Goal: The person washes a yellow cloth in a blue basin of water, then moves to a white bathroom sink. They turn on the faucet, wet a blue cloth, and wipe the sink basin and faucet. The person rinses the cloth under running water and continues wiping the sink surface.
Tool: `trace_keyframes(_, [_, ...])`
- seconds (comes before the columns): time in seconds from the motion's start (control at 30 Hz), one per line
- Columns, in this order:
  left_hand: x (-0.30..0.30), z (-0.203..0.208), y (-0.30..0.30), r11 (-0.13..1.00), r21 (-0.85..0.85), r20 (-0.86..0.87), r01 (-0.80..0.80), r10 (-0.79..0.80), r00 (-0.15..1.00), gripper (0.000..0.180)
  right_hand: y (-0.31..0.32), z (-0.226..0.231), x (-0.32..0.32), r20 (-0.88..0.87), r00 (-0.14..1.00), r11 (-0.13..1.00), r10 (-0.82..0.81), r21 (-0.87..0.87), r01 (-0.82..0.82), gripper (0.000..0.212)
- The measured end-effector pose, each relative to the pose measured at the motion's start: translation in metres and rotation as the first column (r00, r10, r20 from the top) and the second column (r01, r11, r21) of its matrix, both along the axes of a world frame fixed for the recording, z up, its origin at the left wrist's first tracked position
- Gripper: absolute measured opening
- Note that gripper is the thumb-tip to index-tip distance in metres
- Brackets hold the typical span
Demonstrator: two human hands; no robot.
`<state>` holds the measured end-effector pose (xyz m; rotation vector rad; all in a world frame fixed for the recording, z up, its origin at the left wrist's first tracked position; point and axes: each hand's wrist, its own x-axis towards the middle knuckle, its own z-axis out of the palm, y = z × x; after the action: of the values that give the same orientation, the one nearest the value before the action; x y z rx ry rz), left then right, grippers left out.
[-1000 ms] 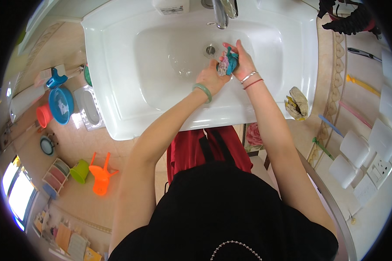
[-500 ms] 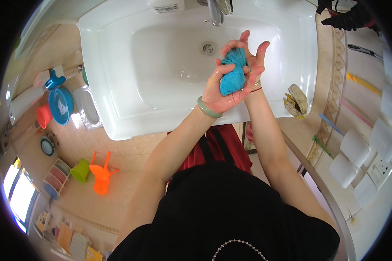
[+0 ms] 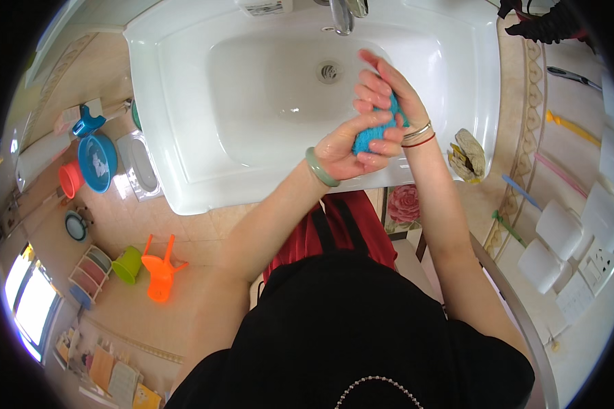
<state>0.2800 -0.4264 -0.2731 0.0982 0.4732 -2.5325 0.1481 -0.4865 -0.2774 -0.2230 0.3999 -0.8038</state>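
Observation:
A bunched blue cloth with a fuzzy weave is squeezed between both of my hands above the right part of the white sink. My left hand, with a green bangle at the wrist, is closed around its lower end. Curled over the upper part is my right hand, which has thin bracelets and a red string at the wrist. Much of the cloth is hidden by fingers. My skin looks wet.
The metal faucet stands at the sink's far edge, beyond the drain. A beige, crumpled glove-like item lies on the right rim. On the floor at left are a blue basin and an orange chair.
My right hand has turned and its fingers have folded over the cloth, hiding more of it. My left hand grips lower on it. The view has shifted slightly.

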Motion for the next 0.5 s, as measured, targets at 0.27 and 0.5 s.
trace_keyframes(0.27, [0.017,-0.011,-0.012,0.826,-0.207,0.789,0.525,-0.176,0.589,0.018,-0.002,0.004,0.021,-0.683,0.714,0.97,0.154,-0.033,-0.24,0.033])
trace_keyframes(0.5, [0.001,-0.045,-0.009,0.686,-0.258,0.955,0.681,0.286,0.075,0.022,0.004,-0.013,0.044,-0.903,0.407,0.96,-0.14,-0.224,-0.166,0.028])
